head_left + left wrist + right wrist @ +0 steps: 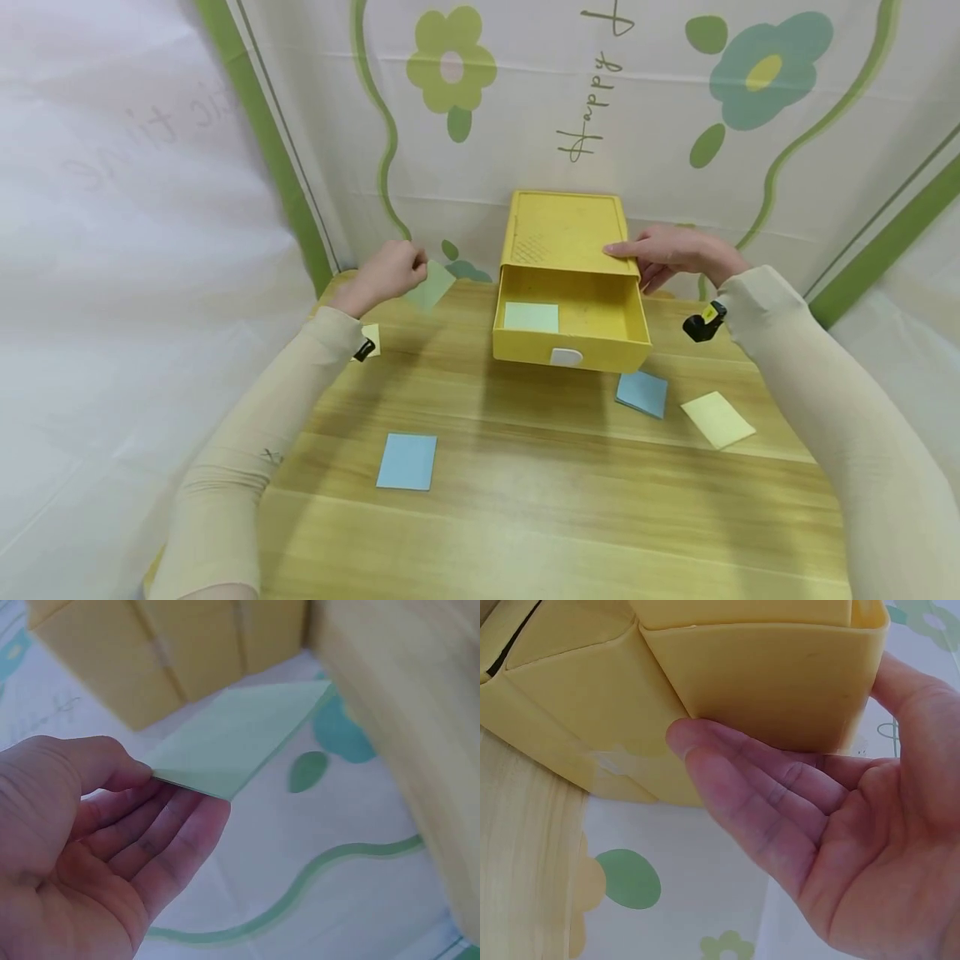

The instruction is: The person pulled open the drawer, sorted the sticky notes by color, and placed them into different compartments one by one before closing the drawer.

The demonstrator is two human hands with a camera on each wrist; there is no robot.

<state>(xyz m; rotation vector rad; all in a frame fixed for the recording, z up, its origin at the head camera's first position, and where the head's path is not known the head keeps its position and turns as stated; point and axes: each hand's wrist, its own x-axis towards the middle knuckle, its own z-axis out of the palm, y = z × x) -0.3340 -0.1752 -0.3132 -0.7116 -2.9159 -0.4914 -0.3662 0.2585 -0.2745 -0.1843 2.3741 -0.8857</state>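
Note:
In the head view my left hand [392, 271] is left of the yellow drawer box [567, 229]. Between thumb and fingers it pinches one edge of a light green sticky note [244, 735]. My right hand [671, 252] holds the box's right upper edge, its thumb on the top and its fingers [742, 784] against the side. The top drawer [570, 347], with a white pull tab [566, 357], is pulled out. Inside, at its left, lies another pale green sticky note [531, 317].
On the wooden table [517, 483] lie a blue sticky note [407, 461], a second blue one [642, 393] under the drawer's right front, and a yellow one [717, 419]. Another yellow note [372, 339] is partly behind the left wrist. A printed curtain [525, 100] hangs behind.

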